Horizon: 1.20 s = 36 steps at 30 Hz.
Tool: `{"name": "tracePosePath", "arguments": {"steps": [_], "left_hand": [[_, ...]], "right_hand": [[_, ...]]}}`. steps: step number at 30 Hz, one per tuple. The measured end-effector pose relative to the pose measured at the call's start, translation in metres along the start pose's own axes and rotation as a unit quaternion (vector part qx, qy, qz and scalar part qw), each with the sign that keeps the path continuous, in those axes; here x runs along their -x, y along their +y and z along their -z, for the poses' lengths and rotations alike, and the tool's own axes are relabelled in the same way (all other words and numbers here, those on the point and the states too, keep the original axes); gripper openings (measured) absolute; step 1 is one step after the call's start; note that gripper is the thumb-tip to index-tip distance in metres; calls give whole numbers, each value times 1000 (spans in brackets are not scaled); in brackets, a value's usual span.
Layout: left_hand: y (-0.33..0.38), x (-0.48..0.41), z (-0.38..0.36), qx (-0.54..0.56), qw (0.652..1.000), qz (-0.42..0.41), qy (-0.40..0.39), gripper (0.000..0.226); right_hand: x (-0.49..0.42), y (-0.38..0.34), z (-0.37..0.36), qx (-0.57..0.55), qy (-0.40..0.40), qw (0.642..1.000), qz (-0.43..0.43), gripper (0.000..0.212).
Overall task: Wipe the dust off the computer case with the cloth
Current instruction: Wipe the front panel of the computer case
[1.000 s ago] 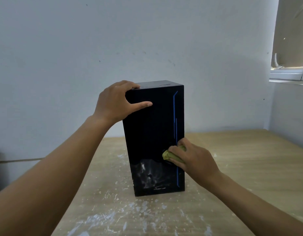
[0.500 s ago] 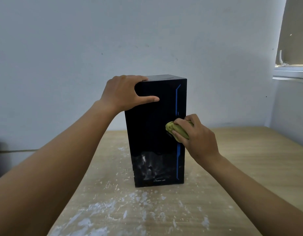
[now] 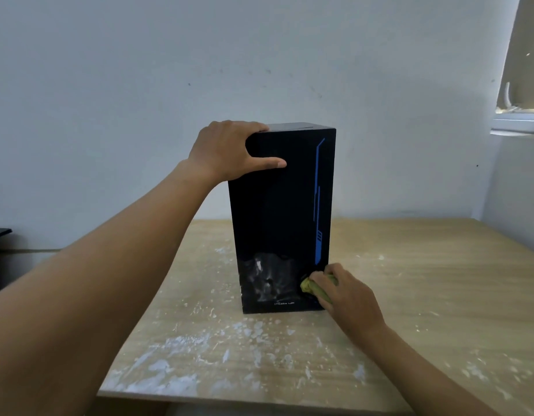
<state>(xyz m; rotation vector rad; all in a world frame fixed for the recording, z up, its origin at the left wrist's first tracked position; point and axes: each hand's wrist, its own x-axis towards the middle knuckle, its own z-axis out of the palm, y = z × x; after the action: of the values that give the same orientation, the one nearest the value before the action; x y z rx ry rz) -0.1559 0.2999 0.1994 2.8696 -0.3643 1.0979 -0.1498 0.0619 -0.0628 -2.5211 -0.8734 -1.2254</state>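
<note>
The black computer case (image 3: 283,205) stands upright on the wooden table (image 3: 425,280), at the centre of the view. The left hand (image 3: 229,148) grips its top corner at 11 o'clock, fingers curled over the top edge and thumb laid across the front, as it was half a second ago. The right hand (image 3: 349,292) clutches the bunched yellow-green cloth (image 3: 315,288) and presses it to the front panel at 5 o'clock. Half a second ago it was at mid-height on the blue stripe (image 3: 318,199); now it is at the stripe's foot. A grey dust smear (image 3: 265,280) remains at 7 o'clock on the panel. White powder (image 3: 184,355) speckles the table.
</note>
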Motion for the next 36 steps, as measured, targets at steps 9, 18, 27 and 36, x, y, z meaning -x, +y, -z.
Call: {"name": "tracePosePath", "arguments": {"steps": [9,18,27,36], "left_hand": [[1,1,0,2,1000,2,9,84],[-4,-1,-6,3,999,-10,47,89],[-6,0,-10,-8,997,-21,77,90],[-6,0,-11,-12,996,-23,84,88]], "right_hand": [[1,-8,-3,-61,68,992,-87,15],[-84,5,45,-89,183,976,-77,32],[-55,4,24,-97,143,982,-75,27],[-2,-1,-6,-110,61,988,-86,33]]}}
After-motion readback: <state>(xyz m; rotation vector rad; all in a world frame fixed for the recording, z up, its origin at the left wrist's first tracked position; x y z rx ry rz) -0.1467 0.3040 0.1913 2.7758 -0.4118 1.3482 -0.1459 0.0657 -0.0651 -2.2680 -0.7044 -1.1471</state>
